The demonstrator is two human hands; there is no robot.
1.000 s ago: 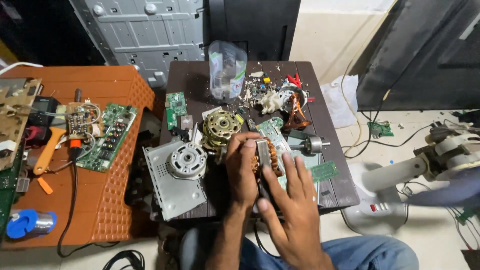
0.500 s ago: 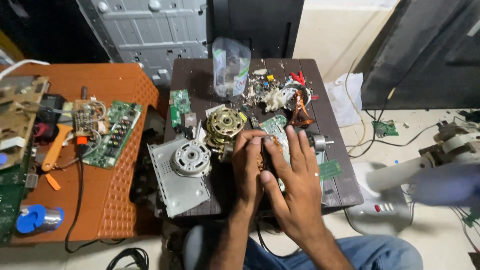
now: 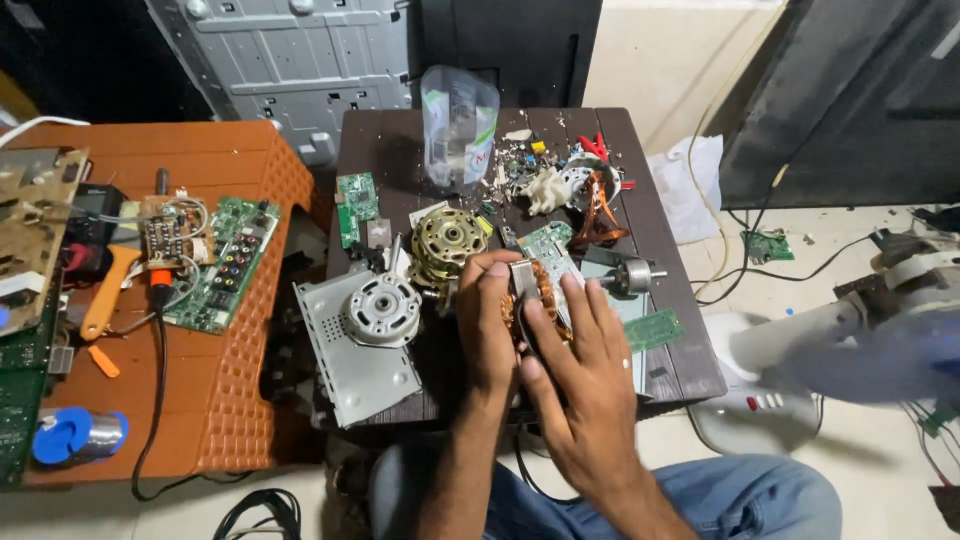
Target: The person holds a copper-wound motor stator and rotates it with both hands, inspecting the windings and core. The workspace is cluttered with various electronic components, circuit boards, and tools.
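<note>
Both the left hand and right hand are clasping a copper-wound metal motor stator between closed fingers, hovering near the dark wooden table's front edge.

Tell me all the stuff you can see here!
dark table: 1, brown, centre
orange table: 1, left
motor coil: 1, copper, between both hands
brass motor: 1, dark table
grey plate: 1, with round hub, dark table's left edge
plastic bag: 1, clear, table's back
green boards: several, both tables
blue roll: 1, orange table's front
white fan: 1, floor, right
left hand: on coil
right hand: on coil
</note>
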